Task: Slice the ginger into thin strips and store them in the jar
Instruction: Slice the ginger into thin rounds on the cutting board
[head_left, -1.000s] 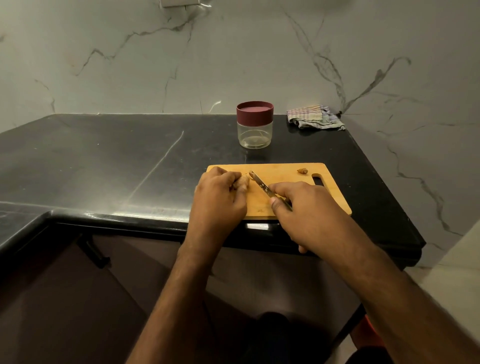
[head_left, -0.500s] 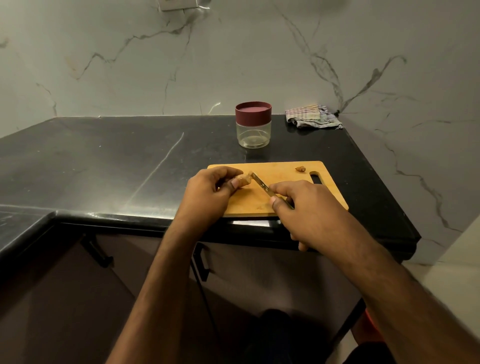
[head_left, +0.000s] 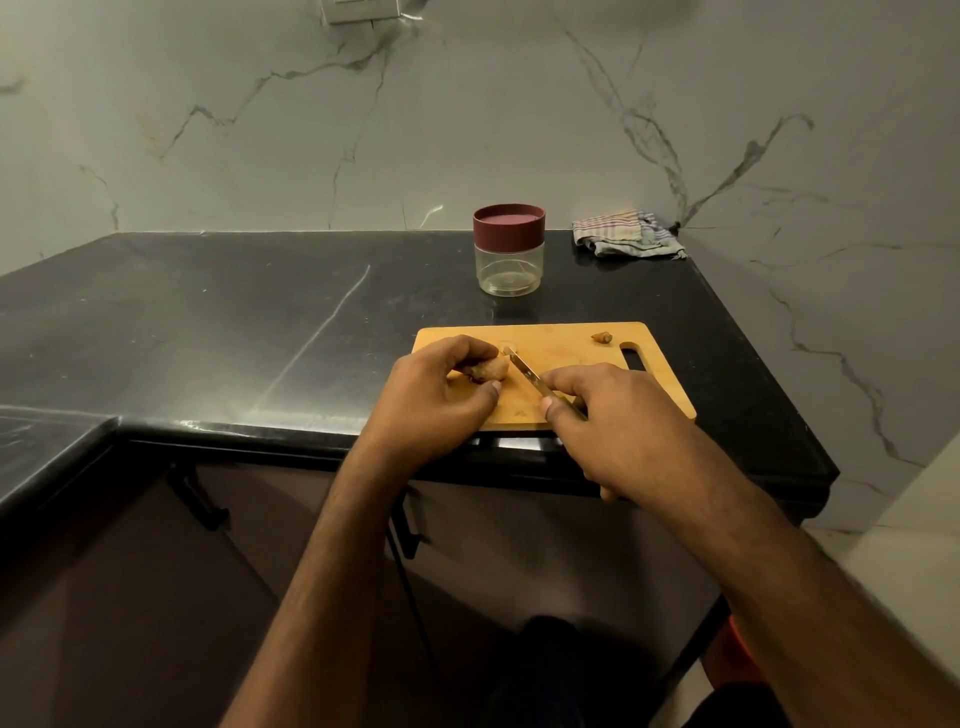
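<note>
Grip: left hand (head_left: 436, 400) pinching ginger (head_left: 491, 369); right hand (head_left: 613, 415) wrapped around knife (head_left: 527, 371).
Advice: tuck fingertips, slice thin, steady on board (head_left: 571, 345).
Jar (head_left: 509, 249): lidded.

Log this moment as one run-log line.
left hand holds ginger on cutting board | right hand grips knife beside it | jar lidded
</note>
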